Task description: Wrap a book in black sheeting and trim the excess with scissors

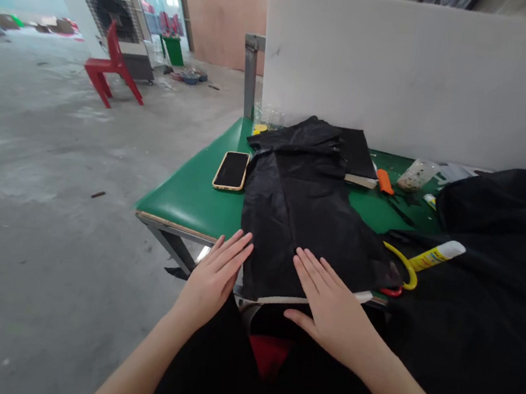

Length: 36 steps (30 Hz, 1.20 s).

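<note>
A piece of black cloth lies creased over the near part of the green table, with a thin white edge showing under its front side. My left hand is at the cloth's left front edge, fingers stretched out. On the cloth's front right part rests my right hand, its fingers extended and its thumb apart below the edge. Neither hand grips anything. Right of the cloth are yellow-handled scissors, partly covered, and a glue stick. A bit of red handle shows under the cloth's right corner.
A phone lies left of the cloth. Behind it are a black-covered book, an orange cutter and a clear plastic cup. More black fabric spreads at right. A white board stands behind; a red chair stands on the floor.
</note>
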### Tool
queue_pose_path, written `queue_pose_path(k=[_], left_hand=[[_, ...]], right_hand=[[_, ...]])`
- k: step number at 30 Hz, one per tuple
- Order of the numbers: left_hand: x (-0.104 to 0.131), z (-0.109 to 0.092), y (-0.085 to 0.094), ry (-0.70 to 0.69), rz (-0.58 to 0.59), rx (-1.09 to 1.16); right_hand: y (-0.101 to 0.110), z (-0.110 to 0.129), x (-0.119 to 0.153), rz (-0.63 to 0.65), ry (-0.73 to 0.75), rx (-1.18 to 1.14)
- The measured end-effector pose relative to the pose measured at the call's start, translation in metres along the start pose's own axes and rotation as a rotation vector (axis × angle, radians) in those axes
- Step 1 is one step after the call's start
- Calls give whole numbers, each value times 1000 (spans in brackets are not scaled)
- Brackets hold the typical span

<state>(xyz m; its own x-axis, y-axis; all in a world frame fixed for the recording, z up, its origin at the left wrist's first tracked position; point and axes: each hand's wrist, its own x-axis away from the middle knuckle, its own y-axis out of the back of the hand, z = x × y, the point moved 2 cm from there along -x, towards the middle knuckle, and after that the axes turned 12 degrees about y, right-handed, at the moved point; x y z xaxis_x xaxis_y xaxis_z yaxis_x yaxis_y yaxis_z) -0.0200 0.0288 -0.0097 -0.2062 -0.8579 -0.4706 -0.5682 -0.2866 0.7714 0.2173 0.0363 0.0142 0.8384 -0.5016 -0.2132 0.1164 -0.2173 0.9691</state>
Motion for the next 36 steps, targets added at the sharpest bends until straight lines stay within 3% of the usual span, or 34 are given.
queue_pose_path(k=[13,16,19,24,27,32,34,36], left_hand=[[-24,-3,2,-280,251,-259],[-27,-4,1,-301,301,-287],[-28,-4,-1,-309,336,-294],[-31,-3,-1,-318,344,-247],[-30,0,0,-289,284,-166],[-15,10,4,-80,-31,23],[-6,12,2,-80,-37,18],[0,12,-2,-125,30,-26]], right_hand=[[11,-41,6,16,119,-136],[21,-27,1,-41,130,-99],[25,3,-6,-173,176,-80],[2,41,-12,-366,177,-96],[-12,46,-12,-412,140,-87],[-18,43,-11,-453,126,-104],[-19,43,-11,-466,134,-111],[-20,42,-10,-466,145,-110]])
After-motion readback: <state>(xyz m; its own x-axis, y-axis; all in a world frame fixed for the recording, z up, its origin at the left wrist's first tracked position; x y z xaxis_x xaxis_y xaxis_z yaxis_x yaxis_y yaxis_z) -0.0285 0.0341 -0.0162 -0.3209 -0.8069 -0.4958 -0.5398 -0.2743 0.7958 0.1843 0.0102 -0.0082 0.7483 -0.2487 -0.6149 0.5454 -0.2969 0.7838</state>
